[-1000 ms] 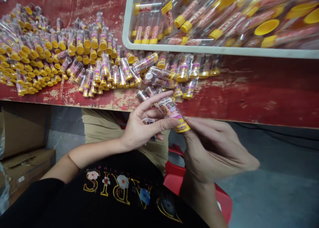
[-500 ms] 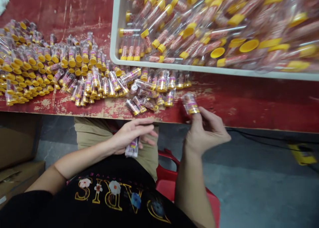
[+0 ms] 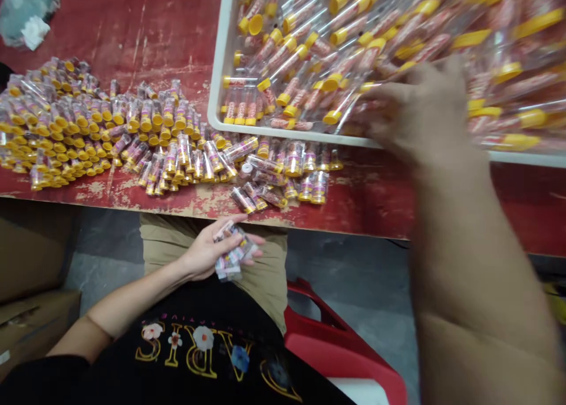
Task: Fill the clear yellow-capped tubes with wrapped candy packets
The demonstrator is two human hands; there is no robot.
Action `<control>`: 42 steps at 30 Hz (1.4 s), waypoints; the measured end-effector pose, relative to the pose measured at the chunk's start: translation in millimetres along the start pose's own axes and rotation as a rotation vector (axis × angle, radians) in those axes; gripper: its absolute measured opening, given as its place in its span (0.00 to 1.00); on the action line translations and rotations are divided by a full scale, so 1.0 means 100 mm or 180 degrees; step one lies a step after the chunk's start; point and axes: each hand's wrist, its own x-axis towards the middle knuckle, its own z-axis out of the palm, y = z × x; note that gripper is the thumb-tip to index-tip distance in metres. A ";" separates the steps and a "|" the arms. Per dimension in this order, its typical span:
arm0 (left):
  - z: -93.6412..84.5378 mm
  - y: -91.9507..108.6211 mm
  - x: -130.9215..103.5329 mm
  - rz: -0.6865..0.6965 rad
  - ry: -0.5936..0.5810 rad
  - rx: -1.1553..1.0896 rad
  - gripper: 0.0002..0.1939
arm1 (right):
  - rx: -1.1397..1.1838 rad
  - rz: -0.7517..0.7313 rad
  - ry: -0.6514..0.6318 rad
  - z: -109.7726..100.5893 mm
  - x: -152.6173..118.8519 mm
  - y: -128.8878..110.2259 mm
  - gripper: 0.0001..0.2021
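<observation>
My left hand (image 3: 215,249) is held low over my lap, its thumb pressing a bunch of small printed clear plastic sleeves (image 3: 230,257) against the palm. Far to the right, my right hand (image 3: 420,110) reaches over the near rim of a white tray (image 3: 283,132), in among clear tubes with yellow caps (image 3: 342,107) and red-printed contents. Motion blurs its fingers, so whether they grip a tube is unclear. On the table between my hands stand wrapped tubes (image 3: 319,188) with purple-printed sleeves.
A large pile of wrapped yellow-capped tubes (image 3: 66,128) covers the left of the worn red table (image 3: 172,28). A plastic bag and crumpled white paper (image 3: 35,32) lie at the far left. Below are cardboard boxes (image 3: 35,246) and a red chair (image 3: 336,334).
My right hand has left a wrapped tube standing at the table's near side and moved up and right into the tray. My left hand's sleeves show more plainly, fanned out.
</observation>
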 end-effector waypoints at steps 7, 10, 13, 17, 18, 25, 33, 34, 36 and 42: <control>0.27 0.26 0.29 0.1157 0.0838 0.0232 0.27 | 0.2694 0.0309 0.0747 -0.09 -1.06 -1.21 0.11; 0.31 0.23 0.36 0.1298 0.0950 0.0276 0.26 | 0.3208 0.0670 0.0018 0.03 -1.45 -1.81 0.18; 0.34 0.21 0.38 0.1359 0.0966 0.0313 0.26 | 0.3491 0.1066 0.0198 0.25 -1.55 -2.07 0.19; 0.37 0.19 0.37 0.1487 0.1044 0.0212 0.23 | 0.3489 0.1341 0.0485 0.38 -1.55 -2.09 0.18; 0.37 0.19 0.37 0.1477 0.1048 0.0155 0.22 | 0.3475 0.1362 0.0577 0.38 -1.55 -2.09 0.17; 0.35 0.10 0.48 0.1860 0.1223 -0.0153 0.20 | 0.2960 0.1183 0.0994 0.35 -1.51 -2.19 0.12; 0.30 0.09 0.44 0.1853 0.1262 -0.0052 0.25 | 0.2682 0.1093 0.1231 0.38 -1.50 -2.30 0.11; 0.31 0.12 0.43 0.1777 0.1339 -0.0118 0.26 | 0.2686 0.1105 0.1150 0.38 -1.49 -2.29 0.12; 0.33 0.16 0.42 0.1645 0.1459 -0.0188 0.26 | 0.2826 0.1196 0.0935 0.39 -1.47 -2.27 0.17; 0.38 0.22 0.46 0.2041 0.1559 -0.0145 0.24 | 0.3865 0.1453 0.0210 0.44 -1.42 -2.14 0.24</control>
